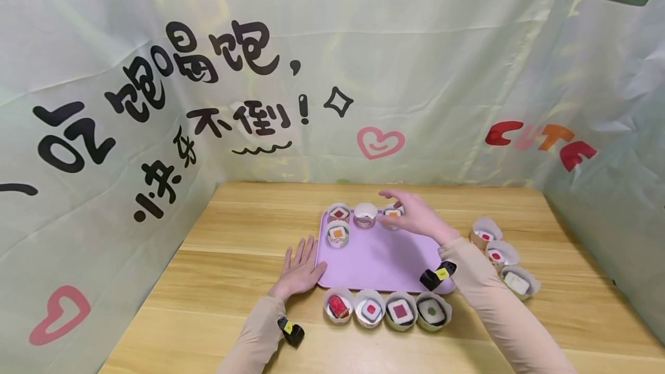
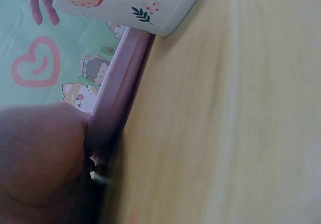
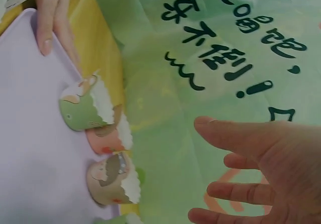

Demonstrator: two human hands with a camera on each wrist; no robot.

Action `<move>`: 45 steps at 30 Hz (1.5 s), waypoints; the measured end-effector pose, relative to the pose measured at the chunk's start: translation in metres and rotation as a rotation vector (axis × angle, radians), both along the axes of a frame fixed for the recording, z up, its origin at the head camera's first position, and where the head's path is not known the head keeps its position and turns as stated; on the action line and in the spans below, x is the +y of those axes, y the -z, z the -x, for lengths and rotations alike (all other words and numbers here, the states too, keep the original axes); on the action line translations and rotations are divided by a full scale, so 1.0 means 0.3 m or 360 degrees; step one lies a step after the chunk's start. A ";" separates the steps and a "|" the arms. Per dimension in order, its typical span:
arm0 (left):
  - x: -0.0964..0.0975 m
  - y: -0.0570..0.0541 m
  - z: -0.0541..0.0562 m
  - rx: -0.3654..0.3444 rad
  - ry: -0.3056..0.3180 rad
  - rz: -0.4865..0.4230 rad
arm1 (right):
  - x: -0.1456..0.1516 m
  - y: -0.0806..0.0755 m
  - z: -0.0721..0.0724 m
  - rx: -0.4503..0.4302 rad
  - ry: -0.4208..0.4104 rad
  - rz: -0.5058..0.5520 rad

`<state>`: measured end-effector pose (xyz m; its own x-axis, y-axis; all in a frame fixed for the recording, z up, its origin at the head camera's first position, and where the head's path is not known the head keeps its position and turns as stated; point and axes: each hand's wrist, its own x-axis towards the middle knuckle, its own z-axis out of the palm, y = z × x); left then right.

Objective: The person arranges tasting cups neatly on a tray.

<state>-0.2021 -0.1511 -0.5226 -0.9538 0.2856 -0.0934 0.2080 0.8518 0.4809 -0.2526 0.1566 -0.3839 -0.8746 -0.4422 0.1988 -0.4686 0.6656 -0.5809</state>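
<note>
My left hand (image 1: pixel 298 275) lies with spread, straight fingers against the left edge of a lilac tray (image 1: pixel 374 270). Over the tray's far right corner hovers my right hand (image 1: pixel 415 217), its fingers apart around nothing; in the right wrist view the thumb (image 3: pixel 225 133) and fingers are bare. Below it is a paper cup (image 1: pixel 392 216) holding a sushi-like piece with an orange centre. Beside that stands another paper cup (image 1: pixel 366 216), its contents hard to see. At the tray's left are a cup (image 1: pixel 339 213) with a dark-red-centred piece and a cup (image 1: pixel 337 234) with an orange-centred piece.
In front of the tray stands a row of several filled paper cups, from one with a red piece (image 1: pixel 339 307) to one with a green-centred piece (image 1: pixel 431 311). Three more cups (image 1: pixel 497 256) stand right of the tray. Printed cloth (image 1: pixel 312 160) hangs around the wooden table (image 1: pixel 208 305).
</note>
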 end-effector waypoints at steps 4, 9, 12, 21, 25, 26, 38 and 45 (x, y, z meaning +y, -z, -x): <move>0.000 0.000 0.000 0.0004 0.0005 0.0008 | 0.032 -0.012 -0.003 -0.0023 0.0056 -0.0004; 0.000 0.007 -0.001 0.0012 0.0000 0.0019 | 0.077 -0.031 -0.006 -0.0004 0.0101 -0.0022; 0.000 0.012 0.000 0.0024 -0.0001 0.0018 | 0.110 -0.044 -0.006 -0.0027 0.0136 -0.0020; -0.003 0.018 0.006 0.0021 0.0002 0.0008 | 0.216 -0.080 -0.008 -0.0124 0.0265 -0.0076; -0.003 0.014 0.005 0.0005 0.0009 0.0009 | 0.266 -0.080 -0.003 -0.0174 0.0327 -0.0130; -0.003 0.011 0.005 -0.0002 0.0010 0.0020 | 0.280 -0.078 -0.001 -0.0187 0.0343 -0.0147; -0.003 -0.001 0.002 0.0004 0.0013 0.0009 | 0.417 -0.034 0.020 -0.0326 0.0462 -0.0230; -0.004 0.015 0.009 0.0006 0.0005 0.0035 | 0.479 -0.002 0.025 -0.0419 0.0538 -0.0311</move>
<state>-0.2048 -0.1523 -0.5272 -0.9533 0.2864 -0.0958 0.2124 0.8614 0.4614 -0.2602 0.3004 -0.3832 -0.9855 -0.1311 -0.1076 -0.0604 0.8642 -0.4995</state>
